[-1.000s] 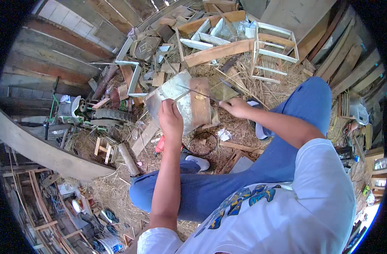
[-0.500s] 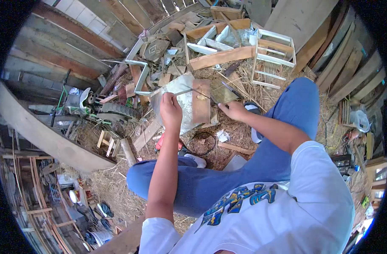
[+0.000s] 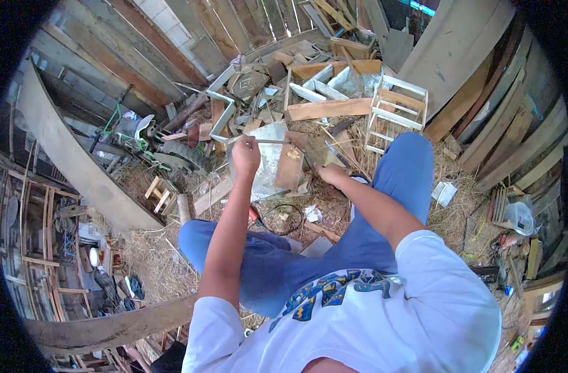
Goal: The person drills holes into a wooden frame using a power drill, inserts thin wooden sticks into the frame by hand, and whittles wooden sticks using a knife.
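My left hand (image 3: 245, 155) is closed around one end of a thin grey-brown strip (image 3: 271, 142), which points right above the boards. Under it lie a pale, worn sheet (image 3: 266, 168) and a reddish-brown wooden board (image 3: 289, 169). My right hand (image 3: 331, 174) is low on the right, its fingers pinched at the edge of a dark brownish panel (image 3: 321, 153). What those fingers grip is too small to make out. Close beyond them lies a slender pointed tool (image 3: 335, 153) with a light blade-like part.
White-painted wooden frames (image 3: 396, 112) and a wooden box frame (image 3: 330, 109) stand ahead. A green-framed machine with a wheel (image 3: 141, 137) is at the left, beside a long curved plank (image 3: 79, 149). Straw, a black cable loop (image 3: 283, 217) and crumpled white paper (image 3: 312, 214) lie near my legs.
The view has shifted, so the surroundings sit differently. The strip in my left hand now lies more level, and my right hand stays by the dark panel.
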Demonstrator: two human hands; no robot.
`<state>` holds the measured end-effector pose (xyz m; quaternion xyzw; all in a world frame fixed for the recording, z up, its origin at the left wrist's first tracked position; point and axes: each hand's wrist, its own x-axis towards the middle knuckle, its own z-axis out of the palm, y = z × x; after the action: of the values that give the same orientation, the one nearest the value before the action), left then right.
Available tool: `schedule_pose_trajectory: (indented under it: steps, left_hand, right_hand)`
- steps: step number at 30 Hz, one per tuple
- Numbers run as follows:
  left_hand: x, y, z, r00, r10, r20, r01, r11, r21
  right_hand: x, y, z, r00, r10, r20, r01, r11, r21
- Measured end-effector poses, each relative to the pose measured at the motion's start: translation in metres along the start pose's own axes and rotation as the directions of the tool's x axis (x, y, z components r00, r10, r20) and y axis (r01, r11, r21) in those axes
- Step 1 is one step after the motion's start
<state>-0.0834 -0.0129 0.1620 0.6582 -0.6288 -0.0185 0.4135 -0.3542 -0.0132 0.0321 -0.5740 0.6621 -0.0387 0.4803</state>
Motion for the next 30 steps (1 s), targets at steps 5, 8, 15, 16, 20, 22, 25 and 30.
schedule_pose_trajectory:
  steps: [5,8,15,16,20,22,25,30]
  left_hand:
    - [0.015,-0.003,0.010,0.994,-0.102,0.036,0.106,0.984,-0.143]
    - [0.020,0.012,0.005,0.979,-0.189,0.078,0.198,0.971,-0.137]
    - [0.035,0.041,0.008,0.988,-0.128,0.085,0.141,0.975,-0.171]
    - [0.036,0.041,0.010,0.990,-0.108,0.088,0.122,0.976,-0.183]
    - [0.042,0.027,0.019,0.991,0.099,0.085,-0.095,0.995,-0.043]
    - [0.041,0.029,0.019,0.991,0.126,0.051,-0.126,0.992,-0.017]
    - [0.038,0.029,0.019,0.991,0.131,0.037,-0.131,0.991,0.000]
    - [0.031,0.024,0.016,0.989,0.132,0.061,-0.136,0.989,0.065]
  right_hand:
    - [-0.008,0.001,-0.008,1.000,-0.008,-0.020,0.008,0.999,0.035]
    - [-0.026,0.000,-0.019,0.995,-0.093,-0.026,0.094,0.993,0.066]
    - [-0.007,0.009,-0.010,0.999,-0.033,-0.034,0.035,0.997,0.066]
    - [0.005,0.013,-0.003,0.999,-0.031,-0.011,0.033,0.983,0.182]
    - [-0.011,0.003,-0.008,0.997,-0.061,0.049,0.040,0.932,0.361]
    - [0.000,0.007,0.000,0.993,-0.115,0.041,0.090,0.915,0.392]
    - [-0.013,-0.001,-0.001,0.990,-0.117,0.079,0.067,0.882,0.466]
    - [-0.006,-0.006,0.003,0.991,-0.019,0.133,-0.044,0.887,0.460]
